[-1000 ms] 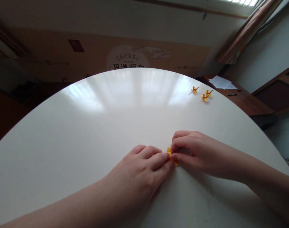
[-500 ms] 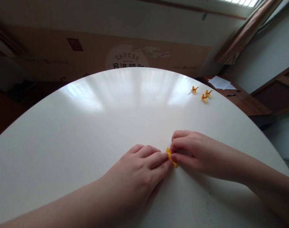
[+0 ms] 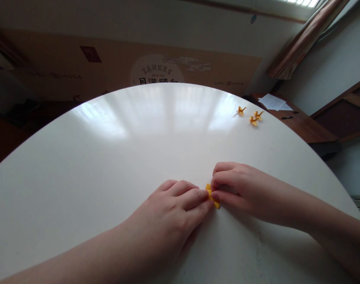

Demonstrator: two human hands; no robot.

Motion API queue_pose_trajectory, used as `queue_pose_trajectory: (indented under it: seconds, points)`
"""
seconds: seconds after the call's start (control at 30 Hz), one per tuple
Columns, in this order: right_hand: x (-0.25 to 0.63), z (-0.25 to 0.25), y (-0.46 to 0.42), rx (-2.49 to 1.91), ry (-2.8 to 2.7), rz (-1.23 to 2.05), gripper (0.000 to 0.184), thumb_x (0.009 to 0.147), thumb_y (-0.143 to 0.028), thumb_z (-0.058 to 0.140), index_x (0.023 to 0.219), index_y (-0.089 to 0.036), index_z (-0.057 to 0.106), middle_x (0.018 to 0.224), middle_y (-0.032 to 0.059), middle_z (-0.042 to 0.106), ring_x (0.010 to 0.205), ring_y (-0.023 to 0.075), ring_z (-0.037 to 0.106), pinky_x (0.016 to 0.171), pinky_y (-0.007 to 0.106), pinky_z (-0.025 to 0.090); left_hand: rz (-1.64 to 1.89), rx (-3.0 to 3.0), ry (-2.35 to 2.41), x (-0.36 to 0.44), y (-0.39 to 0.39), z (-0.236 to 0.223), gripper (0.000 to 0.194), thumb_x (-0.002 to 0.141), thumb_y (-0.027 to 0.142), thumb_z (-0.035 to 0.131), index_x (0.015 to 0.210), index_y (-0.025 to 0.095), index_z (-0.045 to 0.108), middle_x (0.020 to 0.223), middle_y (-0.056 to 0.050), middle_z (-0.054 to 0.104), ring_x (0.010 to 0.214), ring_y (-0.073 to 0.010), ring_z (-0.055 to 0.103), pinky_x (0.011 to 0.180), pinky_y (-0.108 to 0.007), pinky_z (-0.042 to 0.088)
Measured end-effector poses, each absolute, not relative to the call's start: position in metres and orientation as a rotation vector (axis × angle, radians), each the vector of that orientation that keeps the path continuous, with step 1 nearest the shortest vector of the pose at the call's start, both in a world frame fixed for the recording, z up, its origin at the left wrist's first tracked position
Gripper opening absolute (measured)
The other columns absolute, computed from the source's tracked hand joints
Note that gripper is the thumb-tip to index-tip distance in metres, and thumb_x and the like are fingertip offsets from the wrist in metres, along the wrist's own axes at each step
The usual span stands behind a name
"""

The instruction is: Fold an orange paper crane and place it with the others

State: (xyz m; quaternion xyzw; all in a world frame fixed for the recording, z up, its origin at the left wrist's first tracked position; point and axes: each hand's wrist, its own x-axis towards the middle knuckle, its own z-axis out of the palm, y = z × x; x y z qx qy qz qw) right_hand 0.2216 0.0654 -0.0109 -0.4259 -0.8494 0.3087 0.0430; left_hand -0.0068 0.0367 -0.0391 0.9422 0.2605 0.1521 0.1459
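A small folded piece of yellow origami paper lies on the white round table, mostly covered by my fingers. My left hand rests low over the tabletop, its fingers closed and the tips pressing on the paper's left side. From the right, my right hand pinches the same paper between thumb and fingers. The fingertips of both hands almost meet over it. Folded yellow edges show above and below the fingers; the middle folds are hidden.
Three yellow origami cranes, one of them the nearest crane, stand near the table's far right edge. Beyond it, a brown wooden surface holds white paper sheets. Printed cardboard leans along the wall behind the table.
Both hands stay almost in place, still on the yellow paper. The whole view has shifted very slightly.
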Motion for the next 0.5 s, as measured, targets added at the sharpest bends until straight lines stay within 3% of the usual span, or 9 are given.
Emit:
queue_pose_trajectory:
  seconds: [0.5]
  points:
    - [0.2221,-0.0111,0.0665,-1.272,-2.611,0.942,0.014,0.09,-0.019,0.057,0.082,-0.021,0.068,0.089,-0.001,0.062,0.078,0.0098,0.058,0.072,0.021,0.042,0.46,2.707,0.773,-0.0062,0.0352,-0.0388,0.033,0.1,0.026,0.045,0.131,0.023,0.057,0.129,0.002,0.066,0.111,-0.02,0.058,0.096,-0.034,0.038]
